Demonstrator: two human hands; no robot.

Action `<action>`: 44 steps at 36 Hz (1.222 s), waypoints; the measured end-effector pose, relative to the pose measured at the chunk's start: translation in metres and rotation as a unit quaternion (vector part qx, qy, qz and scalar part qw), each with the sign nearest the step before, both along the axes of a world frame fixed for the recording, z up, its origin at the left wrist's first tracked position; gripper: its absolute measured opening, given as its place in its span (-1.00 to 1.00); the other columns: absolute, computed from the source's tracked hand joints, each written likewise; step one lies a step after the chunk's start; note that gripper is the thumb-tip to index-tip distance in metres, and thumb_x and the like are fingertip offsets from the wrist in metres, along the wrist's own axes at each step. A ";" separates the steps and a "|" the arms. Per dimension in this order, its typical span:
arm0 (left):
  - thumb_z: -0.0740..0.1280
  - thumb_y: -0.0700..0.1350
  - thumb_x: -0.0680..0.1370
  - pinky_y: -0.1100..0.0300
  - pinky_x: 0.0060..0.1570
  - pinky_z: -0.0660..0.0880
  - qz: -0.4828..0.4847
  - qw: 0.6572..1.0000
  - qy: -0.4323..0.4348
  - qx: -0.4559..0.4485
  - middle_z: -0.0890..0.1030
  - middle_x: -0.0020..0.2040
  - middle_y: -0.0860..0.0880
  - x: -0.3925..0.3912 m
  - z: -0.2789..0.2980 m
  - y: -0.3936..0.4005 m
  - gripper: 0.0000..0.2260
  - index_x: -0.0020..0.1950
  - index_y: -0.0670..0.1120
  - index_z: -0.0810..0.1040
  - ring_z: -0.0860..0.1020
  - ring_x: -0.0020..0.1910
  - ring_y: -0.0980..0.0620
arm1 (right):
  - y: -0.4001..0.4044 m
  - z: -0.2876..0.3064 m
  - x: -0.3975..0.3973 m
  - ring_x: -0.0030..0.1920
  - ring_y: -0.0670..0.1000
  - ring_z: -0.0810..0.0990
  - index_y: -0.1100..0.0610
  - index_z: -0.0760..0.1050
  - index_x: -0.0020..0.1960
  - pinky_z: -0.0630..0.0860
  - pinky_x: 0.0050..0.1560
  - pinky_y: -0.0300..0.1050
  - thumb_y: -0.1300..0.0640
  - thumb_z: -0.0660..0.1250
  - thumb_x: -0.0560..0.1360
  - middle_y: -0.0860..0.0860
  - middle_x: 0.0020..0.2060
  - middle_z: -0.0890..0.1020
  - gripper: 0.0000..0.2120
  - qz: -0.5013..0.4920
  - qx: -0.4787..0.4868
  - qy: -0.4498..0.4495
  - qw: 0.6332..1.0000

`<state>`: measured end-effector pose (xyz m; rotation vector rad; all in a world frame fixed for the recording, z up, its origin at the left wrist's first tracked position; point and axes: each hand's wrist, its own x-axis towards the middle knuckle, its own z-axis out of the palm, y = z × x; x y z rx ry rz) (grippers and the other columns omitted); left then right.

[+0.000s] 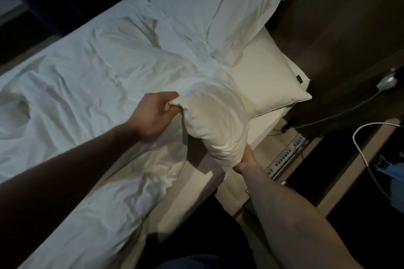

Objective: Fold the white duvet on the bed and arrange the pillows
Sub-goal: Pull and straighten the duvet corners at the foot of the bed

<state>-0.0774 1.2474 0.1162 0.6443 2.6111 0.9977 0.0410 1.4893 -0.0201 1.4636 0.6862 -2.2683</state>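
Observation:
A rumpled white duvet [91, 76] covers most of the bed. Its near corner [214, 120] is lifted off the mattress at the bed's right edge. My left hand [153, 113] is closed on the upper tip of that corner. My right hand [247, 157] grips the corner's lower end from underneath, mostly hidden by the fabric. A cream pillow [269, 81] lies flat at the head of the bed, just beyond the lifted corner. A second white pillow [220, 4] lies farther back, partly over the first.
The bare mattress edge [196, 183] shows below the duvet. A dark headboard wall [341, 28] runs along the right. A bedside unit with a switch panel [286, 155], white cables [358, 144] and a charger [387, 82] stands to the right. Dark floor lies near my feet.

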 end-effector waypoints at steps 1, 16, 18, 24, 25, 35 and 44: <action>0.27 -0.01 0.56 -0.04 -0.13 0.52 -0.018 1.000 -0.016 -0.007 0.60 -0.23 0.05 -0.004 0.002 -0.002 -0.85 -0.16 -0.02 0.55 0.57 -0.19 0.05 | 0.005 0.001 -0.005 0.27 0.23 0.50 0.16 0.39 0.45 0.34 0.41 0.05 -0.07 0.09 0.65 0.13 0.37 0.49 -0.54 -0.016 0.015 0.014 1.000; 0.38 0.16 0.47 0.20 -0.41 0.33 -0.156 0.982 0.088 -0.063 0.44 -0.47 0.03 -0.045 0.035 0.039 -0.67 -0.37 0.01 0.42 0.45 -0.45 0.07 | 0.164 0.219 -0.221 -0.04 -0.17 0.63 -0.03 0.56 0.12 0.58 -0.11 -0.33 0.04 0.38 0.54 -0.10 -0.06 0.64 -0.84 -0.073 0.579 0.139 0.800; 0.39 0.19 0.45 0.23 -0.37 0.29 -0.170 0.975 0.106 -0.098 0.44 -0.47 0.07 -0.049 0.027 0.058 -0.67 -0.35 0.02 0.42 0.45 -0.44 0.10 | 0.164 0.225 -0.237 -0.04 -0.24 0.61 -0.10 0.54 0.07 0.59 0.11 -0.21 0.01 0.38 0.53 -0.16 -0.06 0.62 -0.88 -0.018 0.650 0.161 0.743; 0.30 0.25 0.52 0.08 0.02 0.41 -0.187 0.935 0.034 -0.298 0.59 0.06 0.03 -0.046 -0.033 0.102 -0.71 0.06 0.07 0.49 0.56 0.06 -0.05 | 0.182 0.165 -0.237 0.41 0.04 0.40 0.01 0.26 0.51 0.33 0.43 -0.04 -0.22 0.33 0.51 -0.01 0.42 0.41 -0.34 0.096 0.581 0.116 0.800; 0.32 0.23 0.51 0.08 0.05 0.40 -0.190 0.928 0.006 -0.322 0.57 0.12 0.03 -0.045 -0.043 0.106 -0.69 0.12 0.08 0.49 0.54 0.11 -0.05 | 0.187 0.147 -0.229 0.42 0.09 0.38 0.02 0.25 0.52 0.31 0.42 -0.04 -0.25 0.30 0.52 0.02 0.44 0.39 -0.33 0.102 0.560 0.099 0.816; 0.40 0.08 0.50 0.09 0.28 0.40 -0.140 0.945 -0.087 -0.283 0.43 0.31 -0.01 -0.106 -0.078 0.146 -0.64 0.27 0.05 0.50 0.48 0.24 -0.02 | 0.216 0.006 -0.101 0.33 0.22 0.44 -0.04 0.25 0.50 0.34 0.36 0.18 -0.43 0.26 0.35 0.10 0.37 0.46 -0.17 0.102 0.422 -0.067 0.898; 0.57 0.16 0.23 -0.13 0.32 0.39 -0.199 0.954 0.030 -0.220 0.25 0.48 -0.02 -0.173 -0.101 0.254 -0.01 0.53 0.01 0.14 0.34 0.37 -0.17 | 0.214 0.005 -0.114 0.09 -0.03 0.67 0.02 0.50 0.30 0.54 0.18 -0.09 -0.27 0.46 0.38 -0.06 0.12 0.68 -0.40 0.213 0.314 0.102 0.920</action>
